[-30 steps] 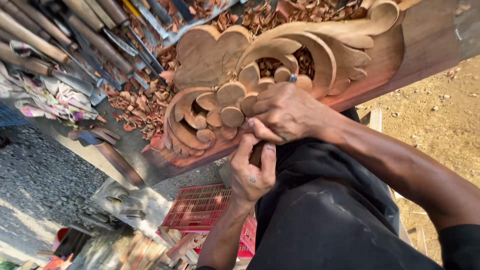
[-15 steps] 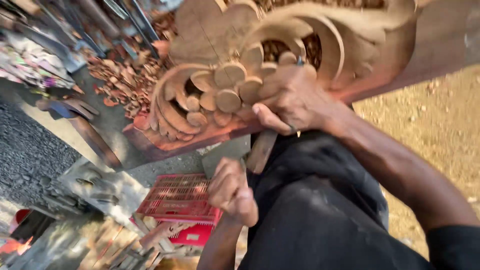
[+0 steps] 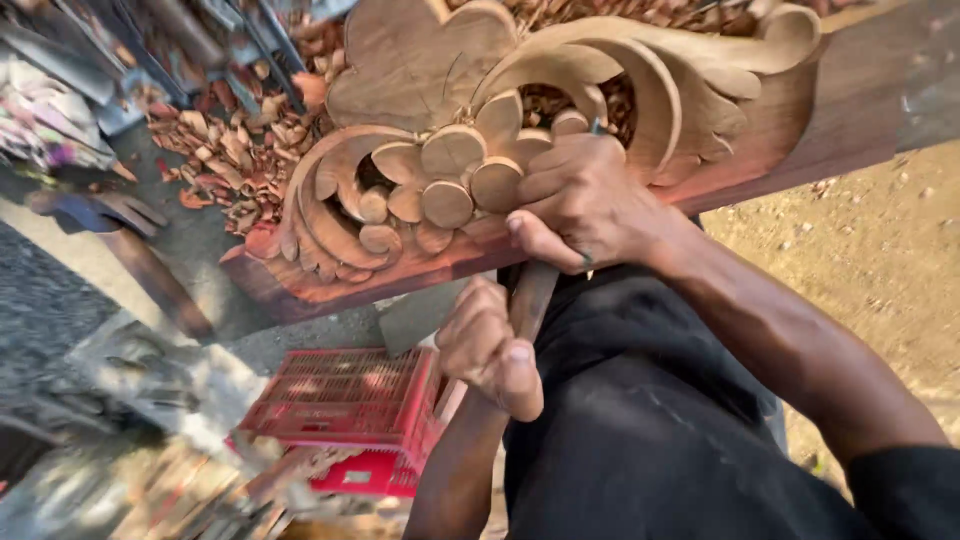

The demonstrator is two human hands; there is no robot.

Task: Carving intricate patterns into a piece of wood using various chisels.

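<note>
While resting across the top of the view on its long dark plank, carved wooden panel [image 3: 440, 130] with pale scrolls, leaves and round petal discs, tilted down toward the left. Right hand [image 3: 580, 200] pressed against the lower edge of the carving just beside the petal discs, fingers curled tight around the upper end of a wooden tool handle [image 3: 530, 295], blade end hidden behind the knuckles. Left hand [image 3: 490, 350] just below, closed into a loose fist beside the lower part of that same handle, thumb nail facing the camera; cannot tell whether it actually grips the handle or only touches it. Black clothing [image 3: 650, 430] filling the lower right, under both forearms. Heap of reddish wood chips [image 3: 225, 160] on the grey surface left of the panel, touching its curled end. Row of long-handled carving tools [image 3: 210, 35] blurred along the upper left. Red plastic crate [image 3: 340, 400] down on the ground beneath the panel, left of the left forearm. Sandy ground [image 3: 860, 260] at right, beyond the right forearm.
</note>
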